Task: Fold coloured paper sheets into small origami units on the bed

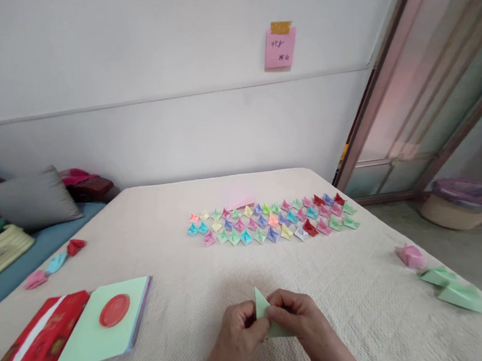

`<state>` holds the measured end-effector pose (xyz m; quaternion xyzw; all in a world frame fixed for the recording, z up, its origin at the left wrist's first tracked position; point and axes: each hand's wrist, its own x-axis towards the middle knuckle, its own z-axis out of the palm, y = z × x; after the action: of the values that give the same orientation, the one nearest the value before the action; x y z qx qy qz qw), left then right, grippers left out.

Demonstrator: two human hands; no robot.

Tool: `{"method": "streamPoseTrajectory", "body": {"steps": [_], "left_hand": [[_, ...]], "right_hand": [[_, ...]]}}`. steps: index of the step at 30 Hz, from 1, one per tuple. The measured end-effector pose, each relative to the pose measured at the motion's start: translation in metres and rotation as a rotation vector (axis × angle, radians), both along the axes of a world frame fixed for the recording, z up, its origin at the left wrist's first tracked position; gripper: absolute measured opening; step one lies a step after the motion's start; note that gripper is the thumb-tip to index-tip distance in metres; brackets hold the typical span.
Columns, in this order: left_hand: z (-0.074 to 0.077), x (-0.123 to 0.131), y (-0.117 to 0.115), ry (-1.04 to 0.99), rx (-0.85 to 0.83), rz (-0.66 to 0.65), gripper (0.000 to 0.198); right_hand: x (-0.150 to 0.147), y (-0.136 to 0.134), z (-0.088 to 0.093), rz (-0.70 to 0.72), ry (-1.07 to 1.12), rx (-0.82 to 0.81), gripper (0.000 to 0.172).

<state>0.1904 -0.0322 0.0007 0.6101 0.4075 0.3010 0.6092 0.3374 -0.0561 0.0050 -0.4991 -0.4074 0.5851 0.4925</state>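
Note:
A piece of light green folded paper is held between both hands near the front of the table, with one pointed corner sticking up. My left hand pinches its left side, thumb toward me. On the other side, my right hand grips the paper between thumb and curled fingers. The hands almost meet, and they hide part of the folds. Beyond them, several small folded paper pieces in many colours stand in three rows on the cloth.
A pale textured cloth covers the table. At left lie a stack of green paper under a red disc, and a red packet. Green folded papers and a pink one lie near the right edge. A pink note hangs on the wall.

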Motion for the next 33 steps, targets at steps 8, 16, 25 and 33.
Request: {"method": "streamPoseTrajectory", "body": {"steps": [8,16,25,33], "left_hand": [[-0.001,-0.005,0.005,-0.011,-0.020,0.014,0.043],[-0.006,-0.009,0.003,-0.468,-0.464,0.115,0.020],[0.000,-0.011,0.003,-0.630,-0.623,0.048,0.019],[-0.003,-0.014,0.006,-0.588,-0.632,0.067,0.014]], "right_hand": [[0.005,0.005,-0.004,-0.048,-0.082,0.045,0.025],[0.001,0.002,-0.001,0.071,0.347,-0.122,0.029],[-0.002,0.004,-0.004,0.151,0.585,-0.156,0.028],[0.002,0.006,-0.009,0.132,0.543,-0.200,0.021]]}}
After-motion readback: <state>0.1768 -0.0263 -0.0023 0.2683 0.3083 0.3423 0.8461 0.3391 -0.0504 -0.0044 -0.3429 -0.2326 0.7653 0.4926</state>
